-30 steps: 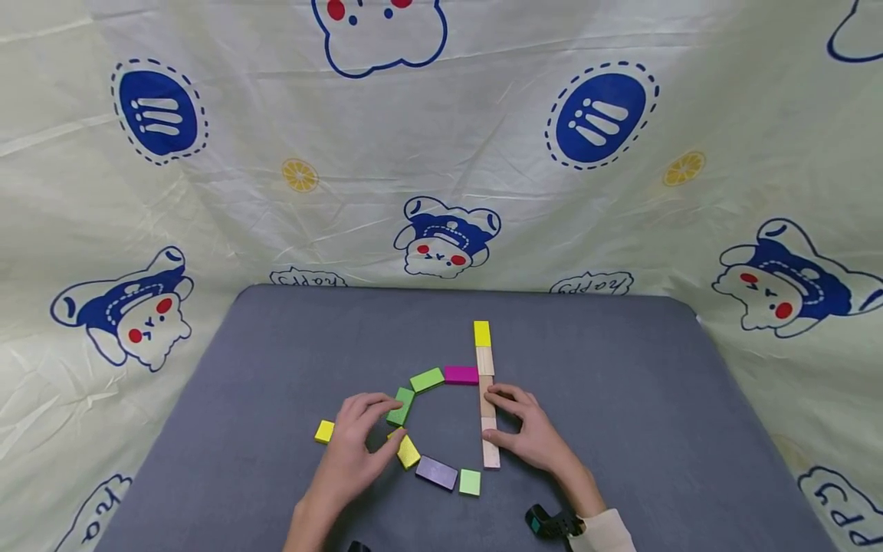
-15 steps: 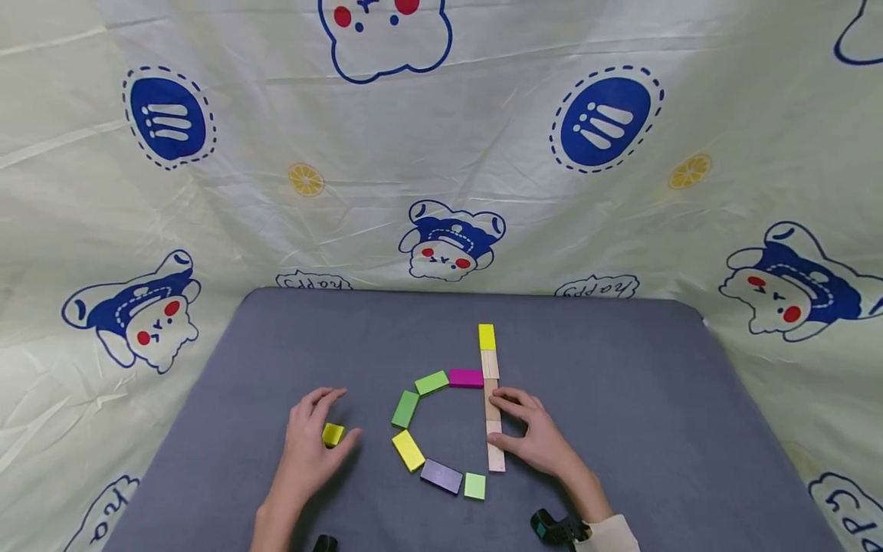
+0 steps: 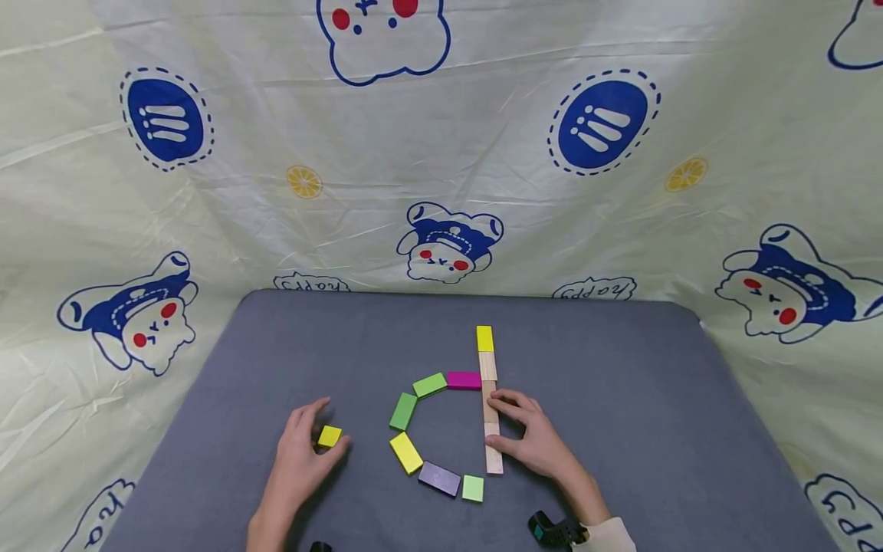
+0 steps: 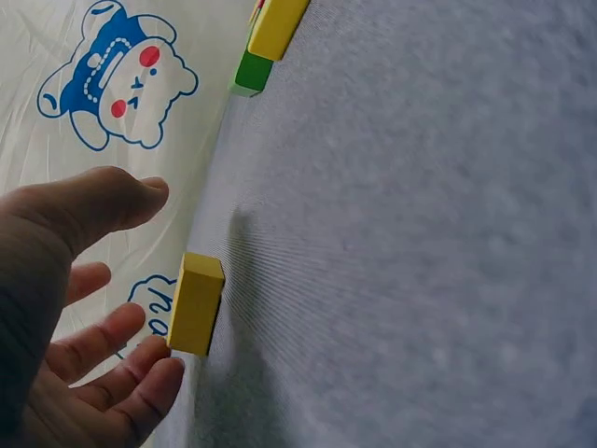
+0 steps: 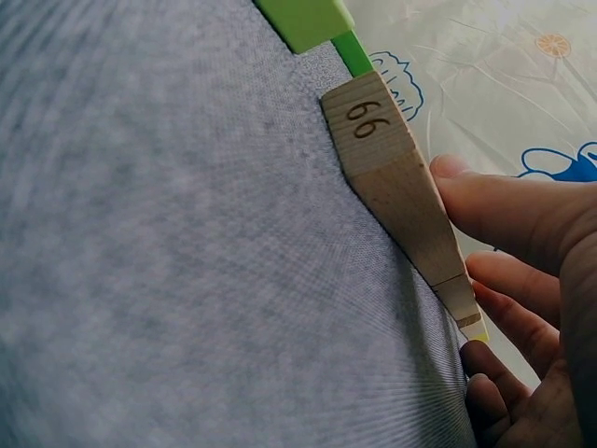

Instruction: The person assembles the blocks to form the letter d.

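Note:
My left hand [image 3: 301, 447] is beside a small yellow block [image 3: 329, 436] at the left of the table. In the left wrist view the thumb stands apart from that yellow block [image 4: 196, 304], and the fingers are close to it. At the column of plain wooden blocks [image 3: 489, 402], topped by a yellow block [image 3: 485, 338], my right hand [image 3: 530, 437] rests its thumb and fingertips along the right side. The right wrist view shows the near wooden block [image 5: 378, 140] marked "66", with the thumb touching its side.
A curve of blocks joins the column's left side: magenta [image 3: 464, 381], light green [image 3: 430, 385], green [image 3: 403, 412], yellow [image 3: 406, 453] and purple [image 3: 439, 478]. A light green square block [image 3: 472, 488] lies near the column's foot. A patterned curtain [image 3: 441, 153] hangs behind the grey table [image 3: 621, 368].
My left hand has moved left, away from the curve of blocks to the lone yellow block. The right hand has stayed at the wooden column. The view has shifted slightly.

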`<state>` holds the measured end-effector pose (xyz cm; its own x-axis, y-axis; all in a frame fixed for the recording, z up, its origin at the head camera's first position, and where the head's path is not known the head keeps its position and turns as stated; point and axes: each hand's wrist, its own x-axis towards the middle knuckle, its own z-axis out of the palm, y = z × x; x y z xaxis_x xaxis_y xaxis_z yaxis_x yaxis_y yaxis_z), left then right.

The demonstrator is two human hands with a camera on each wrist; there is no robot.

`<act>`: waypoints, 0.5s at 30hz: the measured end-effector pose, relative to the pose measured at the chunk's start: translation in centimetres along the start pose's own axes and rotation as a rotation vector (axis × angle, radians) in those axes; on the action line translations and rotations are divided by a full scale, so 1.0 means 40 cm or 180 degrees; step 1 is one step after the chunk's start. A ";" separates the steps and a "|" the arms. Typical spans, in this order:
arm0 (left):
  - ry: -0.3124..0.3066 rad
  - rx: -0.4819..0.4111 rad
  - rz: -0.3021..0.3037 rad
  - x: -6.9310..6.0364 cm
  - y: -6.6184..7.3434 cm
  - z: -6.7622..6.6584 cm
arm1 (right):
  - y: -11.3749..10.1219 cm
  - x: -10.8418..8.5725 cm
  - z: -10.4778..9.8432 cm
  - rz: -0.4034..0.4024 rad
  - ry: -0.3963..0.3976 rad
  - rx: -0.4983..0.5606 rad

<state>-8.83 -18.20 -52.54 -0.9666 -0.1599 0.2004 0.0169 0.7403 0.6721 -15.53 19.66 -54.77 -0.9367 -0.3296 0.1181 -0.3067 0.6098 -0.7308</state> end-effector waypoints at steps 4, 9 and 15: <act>-0.0146 0.0015 -0.0171 -0.006 -0.003 -0.004 | -0.001 0.000 0.001 0.0045 -0.0019 0.0021; -0.0233 -0.0014 -0.0258 -0.010 -0.006 -0.006 | 0.000 0.001 0.001 0.0072 -0.0021 0.0016; -0.0189 0.0002 -0.0313 -0.011 -0.012 -0.005 | 0.001 0.002 0.001 0.0083 -0.0027 0.0017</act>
<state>-8.35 -18.62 -52.83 -0.9770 -0.1928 0.0910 -0.0788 0.7233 0.6860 -15.62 19.63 -54.80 -0.9429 -0.3197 0.0934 -0.2813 0.6144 -0.7371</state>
